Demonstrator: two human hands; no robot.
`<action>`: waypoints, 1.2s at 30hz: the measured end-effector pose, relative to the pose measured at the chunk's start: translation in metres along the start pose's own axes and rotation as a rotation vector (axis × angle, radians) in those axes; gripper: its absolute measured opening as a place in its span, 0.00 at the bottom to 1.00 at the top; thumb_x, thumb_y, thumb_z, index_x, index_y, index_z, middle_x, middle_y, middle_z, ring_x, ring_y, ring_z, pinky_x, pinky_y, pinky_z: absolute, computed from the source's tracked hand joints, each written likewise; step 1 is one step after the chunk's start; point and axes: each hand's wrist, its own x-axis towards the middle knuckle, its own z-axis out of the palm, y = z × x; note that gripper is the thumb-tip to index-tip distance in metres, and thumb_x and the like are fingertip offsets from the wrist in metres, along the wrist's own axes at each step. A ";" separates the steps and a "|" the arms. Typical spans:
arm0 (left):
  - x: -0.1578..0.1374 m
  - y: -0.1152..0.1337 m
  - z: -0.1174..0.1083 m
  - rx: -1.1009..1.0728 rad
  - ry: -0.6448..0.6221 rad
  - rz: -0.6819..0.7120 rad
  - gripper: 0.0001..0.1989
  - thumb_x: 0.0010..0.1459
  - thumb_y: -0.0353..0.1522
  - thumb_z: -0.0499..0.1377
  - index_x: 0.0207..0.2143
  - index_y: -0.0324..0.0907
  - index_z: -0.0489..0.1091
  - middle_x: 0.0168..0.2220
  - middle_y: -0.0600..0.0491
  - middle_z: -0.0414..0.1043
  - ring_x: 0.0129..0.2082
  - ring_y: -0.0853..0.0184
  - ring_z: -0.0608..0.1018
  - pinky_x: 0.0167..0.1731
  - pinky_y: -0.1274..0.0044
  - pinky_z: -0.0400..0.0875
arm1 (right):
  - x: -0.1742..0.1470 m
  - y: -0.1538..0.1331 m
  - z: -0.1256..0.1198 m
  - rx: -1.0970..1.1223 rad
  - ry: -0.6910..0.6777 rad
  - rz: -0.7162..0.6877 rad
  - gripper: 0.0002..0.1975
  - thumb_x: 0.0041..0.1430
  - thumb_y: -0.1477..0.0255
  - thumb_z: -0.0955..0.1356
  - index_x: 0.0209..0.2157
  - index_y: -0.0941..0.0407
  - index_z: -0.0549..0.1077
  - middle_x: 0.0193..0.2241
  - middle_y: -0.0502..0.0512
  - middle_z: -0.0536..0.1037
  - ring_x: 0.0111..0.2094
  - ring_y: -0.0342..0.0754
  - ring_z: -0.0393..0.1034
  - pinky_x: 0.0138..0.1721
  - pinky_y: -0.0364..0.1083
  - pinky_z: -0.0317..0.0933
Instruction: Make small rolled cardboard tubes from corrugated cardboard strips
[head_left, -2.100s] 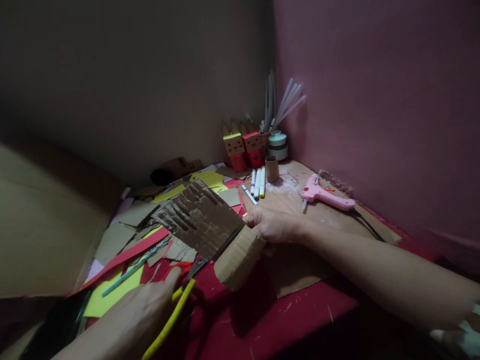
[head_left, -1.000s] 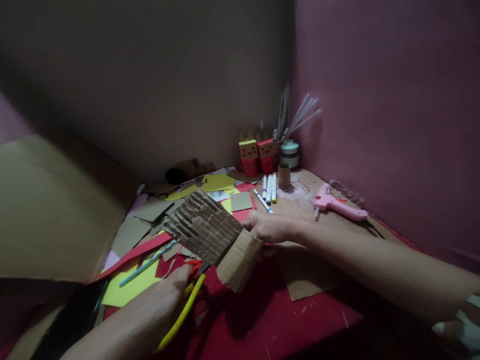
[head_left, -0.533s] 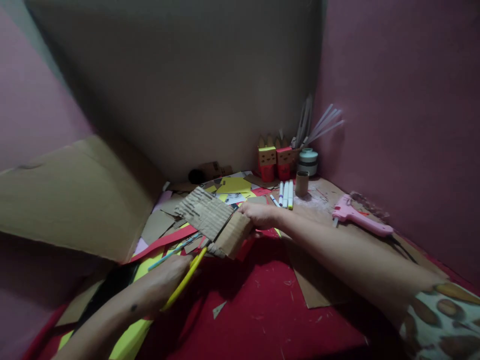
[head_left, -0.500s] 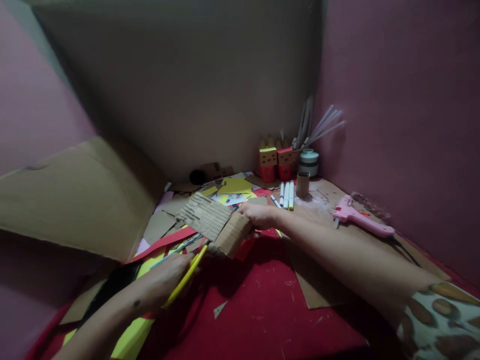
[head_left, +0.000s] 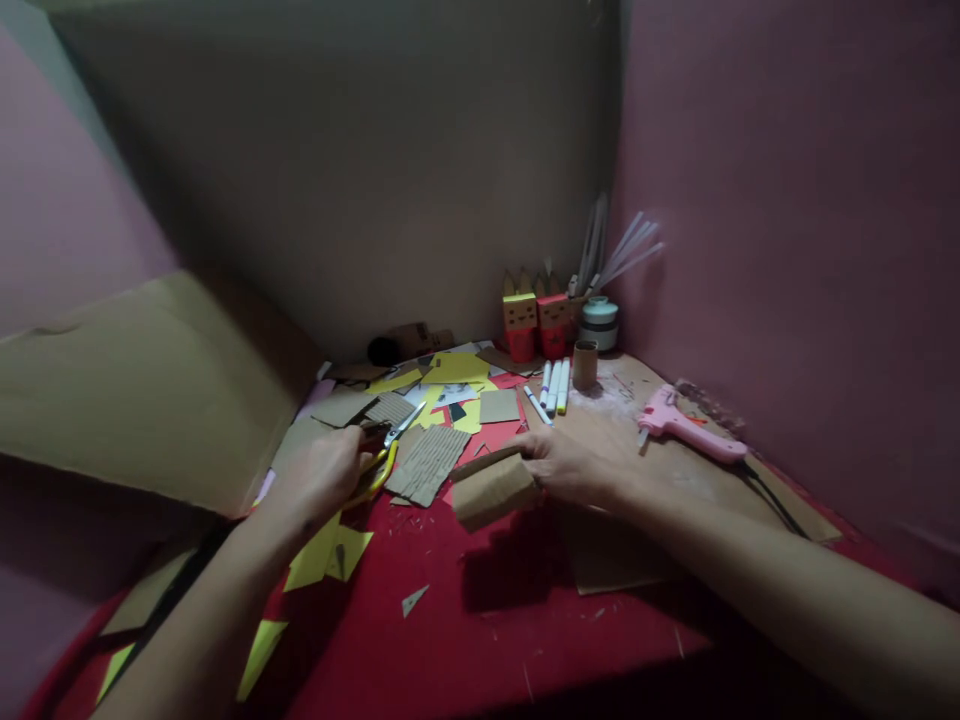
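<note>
My left hand [head_left: 319, 478] grips yellow-handled scissors [head_left: 384, 452], blades pointing up and right over the paper scraps. My right hand [head_left: 564, 466] holds a small brown cardboard piece [head_left: 491, 487] just above the red table [head_left: 487, 620]. A cut-off strip of ribbed corrugated cardboard [head_left: 427, 464] lies flat between the two hands, touching neither.
Yellow, red and brown paper scraps [head_left: 450, 385] litter the table's back. Markers [head_left: 553, 386], a cardboard tube [head_left: 584, 363], two box figures [head_left: 535, 322] and a pink glue gun [head_left: 686, 426] sit at right. A big cardboard sheet [head_left: 135, 385] leans at left.
The ribbed part has come off the cardboard and now lies on the table. My left hand moved the scissors away to the left. My right hand keeps the smaller piece.
</note>
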 end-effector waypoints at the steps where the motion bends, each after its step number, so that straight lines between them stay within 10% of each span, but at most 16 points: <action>1: -0.008 0.012 0.000 -0.013 0.006 0.051 0.11 0.55 0.35 0.53 0.37 0.41 0.70 0.33 0.46 0.73 0.33 0.59 0.75 0.30 0.73 0.65 | -0.005 0.000 -0.003 0.066 0.025 0.003 0.16 0.51 0.79 0.63 0.40 0.59 0.78 0.21 0.49 0.73 0.19 0.37 0.61 0.21 0.37 0.57; 4: -0.030 0.047 0.008 -0.370 0.005 0.434 0.21 0.59 0.36 0.51 0.55 0.44 0.58 0.39 0.50 0.73 0.34 0.66 0.75 0.32 0.76 0.69 | -0.012 0.001 -0.011 0.190 0.065 0.008 0.16 0.50 0.74 0.66 0.42 0.60 0.77 0.18 0.47 0.70 0.16 0.36 0.58 0.18 0.37 0.54; 8: -0.037 0.079 0.028 -0.447 0.227 0.671 0.16 0.58 0.27 0.51 0.49 0.42 0.63 0.39 0.49 0.73 0.35 0.68 0.75 0.35 0.76 0.70 | -0.013 0.002 -0.013 0.278 0.084 0.036 0.17 0.48 0.72 0.67 0.41 0.60 0.77 0.17 0.47 0.69 0.16 0.37 0.59 0.17 0.38 0.54; 22: -0.036 0.084 0.052 -0.478 0.431 0.605 0.12 0.56 0.23 0.50 0.39 0.43 0.67 0.32 0.54 0.76 0.28 0.70 0.77 0.28 0.80 0.68 | -0.012 0.020 -0.010 0.019 0.126 -0.133 0.04 0.49 0.74 0.64 0.24 0.58 0.70 0.21 0.47 0.67 0.24 0.40 0.60 0.27 0.39 0.57; 36: -0.039 0.085 0.055 -0.532 0.373 0.592 0.11 0.51 0.23 0.49 0.35 0.42 0.66 0.26 0.56 0.71 0.24 0.71 0.72 0.25 0.81 0.65 | -0.019 0.007 -0.005 -0.019 0.264 -0.180 0.14 0.44 0.78 0.65 0.33 0.56 0.78 0.29 0.51 0.78 0.30 0.43 0.69 0.31 0.41 0.62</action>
